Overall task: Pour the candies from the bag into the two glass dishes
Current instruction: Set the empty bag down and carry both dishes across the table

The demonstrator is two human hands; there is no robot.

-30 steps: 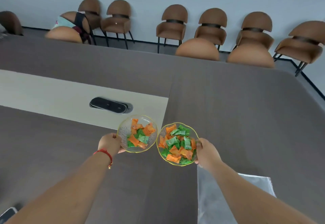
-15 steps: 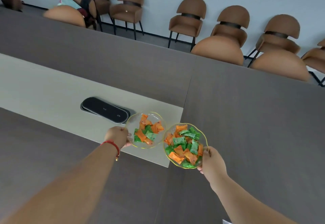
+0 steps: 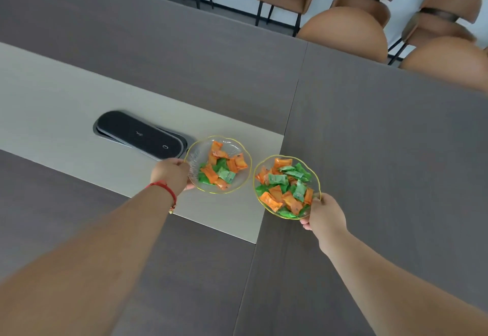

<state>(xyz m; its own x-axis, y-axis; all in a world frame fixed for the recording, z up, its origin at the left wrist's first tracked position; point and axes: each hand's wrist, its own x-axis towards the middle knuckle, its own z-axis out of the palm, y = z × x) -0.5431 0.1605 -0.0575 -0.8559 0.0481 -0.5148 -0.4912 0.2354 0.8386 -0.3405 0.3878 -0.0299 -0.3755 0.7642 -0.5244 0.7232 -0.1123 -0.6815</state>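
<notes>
Two clear glass dishes with gold rims hold orange and green wrapped candies. My left hand [image 3: 171,174] grips the near-left rim of the left glass dish [image 3: 196,156], which is over the beige strip of the table. My right hand [image 3: 326,214] grips the near-right rim of the right glass dish [image 3: 314,177], the fuller one, which is over the seam between the beige strip and the dark tabletop. The dishes are a small gap apart. The bag is out of view.
A black oval cover plate [image 3: 140,133] is set into the beige strip [image 3: 52,103], just left of the left dish. The dark wood table [image 3: 383,137] extends far ahead and to the right. Brown chairs [image 3: 346,29] line its far edge.
Both hands have carried the dishes forward, farther onto the table and toward the black cover plate. The clear bag seen near my right arm has dropped out of view.
</notes>
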